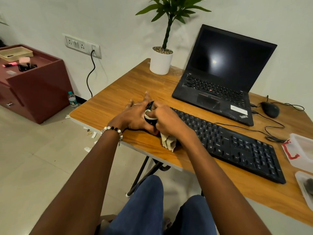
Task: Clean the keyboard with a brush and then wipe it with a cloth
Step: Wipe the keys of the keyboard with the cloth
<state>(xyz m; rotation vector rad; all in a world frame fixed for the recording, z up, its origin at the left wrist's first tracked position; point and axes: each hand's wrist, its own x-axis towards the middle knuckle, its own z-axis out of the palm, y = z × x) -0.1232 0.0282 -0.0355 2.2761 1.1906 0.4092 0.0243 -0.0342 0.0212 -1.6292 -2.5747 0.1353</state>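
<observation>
A black keyboard point(237, 146) lies slantwise on the wooden table point(118, 102). Both hands meet at its left end. My right hand point(166, 121) is closed on a beige cloth point(168, 141), which it presses against that end, with a loose fold hanging below the wrist. My left hand point(135, 116), wearing a bead bracelet, braces the same end from the left, thumb at the keyboard's corner and fingers stretched over the table. The end of the keyboard itself is mostly hidden by the hands. No brush is clearly visible.
An open black laptop point(220, 78) and a white potted plant point(160, 61) stand behind the keyboard. A wired mouse point(270, 109) lies to the right. Two white plastic containers point(303, 150) sit at the table's right edge. A maroon cabinet point(33, 82) stands on the left.
</observation>
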